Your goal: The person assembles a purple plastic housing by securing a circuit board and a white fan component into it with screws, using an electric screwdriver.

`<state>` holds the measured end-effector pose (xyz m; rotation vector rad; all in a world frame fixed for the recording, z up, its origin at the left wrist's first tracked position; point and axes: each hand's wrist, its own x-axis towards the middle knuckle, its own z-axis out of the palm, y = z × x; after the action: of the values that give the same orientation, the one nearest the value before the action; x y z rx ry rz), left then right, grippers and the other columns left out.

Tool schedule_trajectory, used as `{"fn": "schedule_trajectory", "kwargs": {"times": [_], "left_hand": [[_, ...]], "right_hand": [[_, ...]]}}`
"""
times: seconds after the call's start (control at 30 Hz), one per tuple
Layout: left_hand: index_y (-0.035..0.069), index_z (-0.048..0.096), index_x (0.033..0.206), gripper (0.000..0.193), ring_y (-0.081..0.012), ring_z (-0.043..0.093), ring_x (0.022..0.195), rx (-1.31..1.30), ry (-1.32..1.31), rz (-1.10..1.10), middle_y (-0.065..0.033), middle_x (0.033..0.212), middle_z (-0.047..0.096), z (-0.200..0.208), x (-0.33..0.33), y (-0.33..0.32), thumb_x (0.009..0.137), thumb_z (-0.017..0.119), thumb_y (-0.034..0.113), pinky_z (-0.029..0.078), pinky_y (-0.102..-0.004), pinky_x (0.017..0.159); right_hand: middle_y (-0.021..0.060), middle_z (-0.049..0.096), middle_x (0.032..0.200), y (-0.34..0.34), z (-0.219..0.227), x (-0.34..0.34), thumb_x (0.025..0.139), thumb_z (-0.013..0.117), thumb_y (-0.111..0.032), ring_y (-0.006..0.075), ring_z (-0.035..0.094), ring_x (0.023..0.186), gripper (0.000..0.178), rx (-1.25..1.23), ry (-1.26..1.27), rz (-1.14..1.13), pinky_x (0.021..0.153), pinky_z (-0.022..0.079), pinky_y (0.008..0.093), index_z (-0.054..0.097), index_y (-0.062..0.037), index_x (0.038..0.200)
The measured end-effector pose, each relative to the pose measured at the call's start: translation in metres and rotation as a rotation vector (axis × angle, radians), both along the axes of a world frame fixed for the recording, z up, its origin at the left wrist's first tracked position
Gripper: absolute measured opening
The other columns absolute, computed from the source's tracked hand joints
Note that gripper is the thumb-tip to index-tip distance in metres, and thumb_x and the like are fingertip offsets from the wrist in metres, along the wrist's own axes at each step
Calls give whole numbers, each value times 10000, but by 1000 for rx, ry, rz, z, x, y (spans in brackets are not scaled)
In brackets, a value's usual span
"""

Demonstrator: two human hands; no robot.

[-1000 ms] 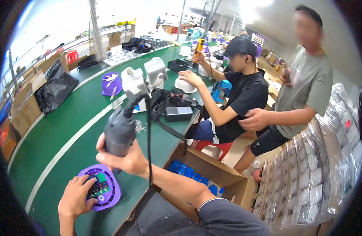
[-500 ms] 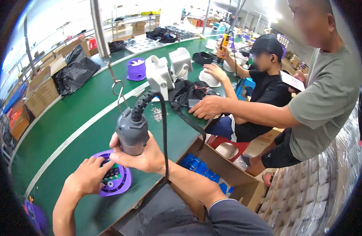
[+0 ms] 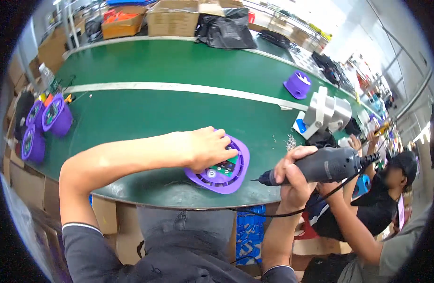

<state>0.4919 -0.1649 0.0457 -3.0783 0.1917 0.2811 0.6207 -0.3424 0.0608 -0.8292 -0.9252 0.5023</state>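
Note:
A purple plastic housing (image 3: 244, 160) with a green circuit board (image 3: 232, 162) inside lies on the green work table near its front edge. My left hand (image 3: 210, 148) lies across it, fingers curled over the board and far rim; what the fingertips press on is hidden. To the right, my right hand (image 3: 296, 181) is wrapped round a dark grey electric screwdriver (image 3: 327, 165). The screwdriver is held almost level, its thin bit pointing left toward the housing but apart from it. A black cable runs from its rear end and loops below my wrist.
Several purple housings (image 3: 59, 118) with boards stand at the far left near a plastic bottle (image 3: 47, 75). Rightward are small screws (image 3: 291, 141), a silver-grey device (image 3: 327, 111) and another purple housing (image 3: 299, 85). Co-workers sit and stand at the right; blue parts (image 3: 250, 231) lie below the table edge.
My view has swung left. The screwdriver has gone from hanging upright above the housing, hooked to a spring, to lying nearly level at its right. My left hand remains on the housing.

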Motion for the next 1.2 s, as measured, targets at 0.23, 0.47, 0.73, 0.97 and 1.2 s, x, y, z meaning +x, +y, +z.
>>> {"fn": "schedule_trajectory", "kwargs": {"times": [0.23, 0.47, 0.73, 0.97, 1.2], "left_hand": [[63, 385, 1265, 745, -330, 480, 1004, -570, -88, -23, -186, 1057, 501, 10, -9, 25, 586, 680, 148, 440, -421, 854], [49, 320, 1328, 733, -186, 513, 1038, -1551, -179, 290, -138, 1122, 528, -29, -24, 57, 623, 520, 15, 418, -282, 891], [53, 373, 1280, 564, -100, 533, 933, -2012, -255, 293, -50, 1058, 539, -54, -28, 50, 724, 430, -26, 440, -229, 821], [-2, 347, 1301, 660, -174, 442, 1149, -1810, -578, 280, -101, 1226, 479, -54, -39, 27, 648, 436, 41, 332, -280, 982], [33, 448, 1222, 429, -100, 489, 911, -1689, -743, 296, -56, 1024, 538, -51, -42, 1, 802, 475, 117, 402, -241, 800]], "right_hand": [[107, 482, 720, 3, 0, -7, 690, 637, -3, 168, 469, 479, 319, -20, 8, -7, 461, 420, 272, 441, -23, 941], [91, 476, 795, -2, 0, 3, 745, 644, -138, 149, 478, 506, 323, -33, -129, 3, 479, 413, 275, 446, -41, 982], [219, 539, 1027, 7, -14, 30, 833, 605, -364, 282, 601, 760, 559, 63, 45, 597, 658, 525, 377, 410, 22, 1187], [212, 552, 1097, 69, -28, -14, 848, 567, -67, 157, 601, 645, 578, -810, -375, 266, 452, 483, 251, 262, 11, 1333], [31, 572, 707, 87, -58, -13, 826, 587, -34, 53, 505, 575, 515, -676, -471, 152, 483, 396, 188, 361, -14, 1289]]}}
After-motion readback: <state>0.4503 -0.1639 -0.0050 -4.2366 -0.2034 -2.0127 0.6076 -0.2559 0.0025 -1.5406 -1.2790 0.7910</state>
